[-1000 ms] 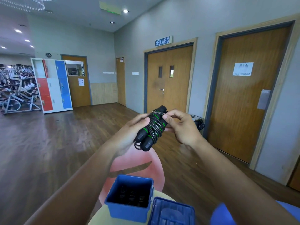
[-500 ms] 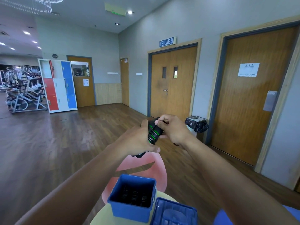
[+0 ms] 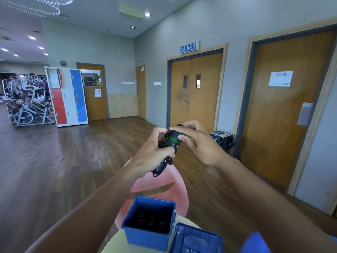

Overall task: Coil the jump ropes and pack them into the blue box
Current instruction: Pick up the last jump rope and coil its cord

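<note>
A black jump rope (image 3: 168, 145) with green-banded handles is held in the air in front of me, its cord wound around the paired handles. My left hand (image 3: 154, 152) grips the lower part of the bundle. My right hand (image 3: 197, 141) pinches the upper end, fingers over the cord. Below, the open blue box (image 3: 148, 234) stands on a round pale table (image 3: 113, 243), with dark coiled ropes inside. Its blue lid (image 3: 196, 239) lies flat to the right of it.
A pink chair (image 3: 155, 189) stands just beyond the table. A bin with a black bag (image 3: 222, 139) sits by the wall between two wooden doors. Lockers (image 3: 66, 95) and exercise bikes (image 3: 25, 108) are far left across the wooden floor.
The bundle has tilted, its handles now pointing down toward me. My left hand has closed further round it and my right hand has shifted over the top end. The camera view has panned slightly.
</note>
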A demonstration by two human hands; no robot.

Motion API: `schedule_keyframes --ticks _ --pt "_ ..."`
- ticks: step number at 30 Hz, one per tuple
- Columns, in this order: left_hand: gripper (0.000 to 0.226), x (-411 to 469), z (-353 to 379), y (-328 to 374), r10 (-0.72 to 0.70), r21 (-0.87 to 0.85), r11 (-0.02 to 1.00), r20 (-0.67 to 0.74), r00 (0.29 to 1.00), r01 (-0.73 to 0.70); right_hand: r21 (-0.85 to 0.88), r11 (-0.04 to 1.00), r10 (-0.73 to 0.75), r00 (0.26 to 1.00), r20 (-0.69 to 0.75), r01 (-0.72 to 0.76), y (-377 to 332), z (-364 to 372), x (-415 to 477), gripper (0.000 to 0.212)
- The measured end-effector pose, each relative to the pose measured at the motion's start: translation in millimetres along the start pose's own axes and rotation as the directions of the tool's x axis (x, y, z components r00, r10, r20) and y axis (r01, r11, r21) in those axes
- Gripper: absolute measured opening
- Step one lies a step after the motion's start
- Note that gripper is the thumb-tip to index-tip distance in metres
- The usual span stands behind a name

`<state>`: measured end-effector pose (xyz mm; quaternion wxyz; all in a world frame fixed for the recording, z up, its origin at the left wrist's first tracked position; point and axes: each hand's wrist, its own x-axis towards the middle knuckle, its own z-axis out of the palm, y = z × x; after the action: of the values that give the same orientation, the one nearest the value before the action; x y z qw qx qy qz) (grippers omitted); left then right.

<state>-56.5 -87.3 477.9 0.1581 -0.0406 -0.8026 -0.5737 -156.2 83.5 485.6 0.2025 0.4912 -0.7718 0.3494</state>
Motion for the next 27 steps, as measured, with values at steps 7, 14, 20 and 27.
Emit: schedule_keyframes --ticks 7,14,20,27 --pt "0.060 8 8 -10 0.019 -0.123 0.992 0.073 0.997 -0.009 0.068 0.995 0.073 0.995 -0.063 -0.068 -9 -9 -2 0.033" --pt "0.045 13 13 0 0.030 0.204 0.979 -0.049 0.998 -0.019 0.101 0.988 0.130 0.980 -0.150 -0.116 -7 -8 -6 0.036" --pt "0.054 13 8 5 0.086 0.333 0.941 -0.095 0.992 -0.050 0.265 0.931 0.281 0.956 -0.077 -0.252 -7 0 -5 0.022" --pt "0.057 11 -3 7 0.134 0.161 0.979 -0.046 0.990 -0.125 0.651 0.656 0.379 0.913 0.152 -0.381 -8 -8 -2 0.016"
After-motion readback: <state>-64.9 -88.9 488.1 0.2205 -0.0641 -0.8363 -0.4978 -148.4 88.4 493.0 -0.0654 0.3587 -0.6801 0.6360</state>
